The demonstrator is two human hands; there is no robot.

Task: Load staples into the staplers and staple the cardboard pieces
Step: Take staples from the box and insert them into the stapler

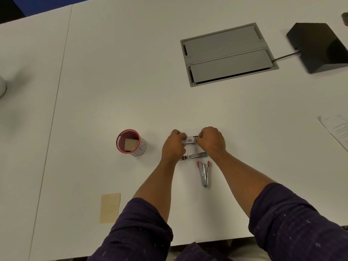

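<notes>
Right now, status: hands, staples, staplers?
Left hand and right hand both pinch the staple box, above the table. Two staplers lie open, blue one and red one, untouched. Nothing in the way.

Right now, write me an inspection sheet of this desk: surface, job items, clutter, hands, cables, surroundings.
Surface: white table, with a seam running down its left part.
Job's things: small staple box held up between both hands; blue-tipped stapler lying open just below; pink-tipped stapler open nearer the person; cardboard piece flat at front left; more cardboard in the red mesh cup.
Clutter: printed papers at the right edge.
Grip: left hand and right hand both pinch the box.
Cables: one dark cable from the black device into the grey cable hatch.
Surroundings: nothing seen.
</notes>
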